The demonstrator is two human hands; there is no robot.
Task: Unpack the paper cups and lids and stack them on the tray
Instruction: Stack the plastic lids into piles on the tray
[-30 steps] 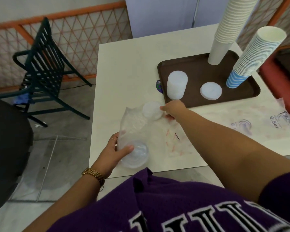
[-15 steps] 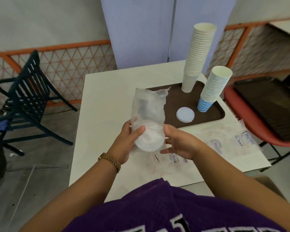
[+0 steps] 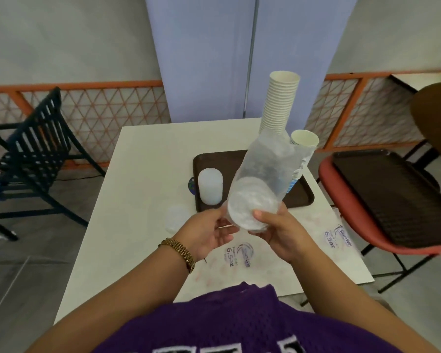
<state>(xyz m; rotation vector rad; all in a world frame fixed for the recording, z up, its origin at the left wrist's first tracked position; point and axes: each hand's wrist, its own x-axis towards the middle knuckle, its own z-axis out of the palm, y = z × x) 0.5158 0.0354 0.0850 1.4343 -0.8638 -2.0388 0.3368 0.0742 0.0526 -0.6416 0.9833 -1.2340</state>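
The lids sleeve, a clear plastic bag with white lids bunched at its near end, is held above the bench between both hands, nearer than the tray. The left hand pinches the bag's near edge; the right hand grips the lid bundle with its thumb on top. Half a second ago the bag stood upright left of the tray; now it tilts toward the tray's right side, hiding the flat lid there. A loose lid lies on the bench just left of the tray's near corner. Flattened printed wrappers cover the bench nearer than the tray. Beyond are a grey wall and orange mesh fence; a dark chair stands left, a red chair, apparently carrying dark trays, right. On the tray stand a lid stack, a tall white cup stack and a blue-striped cup stack.
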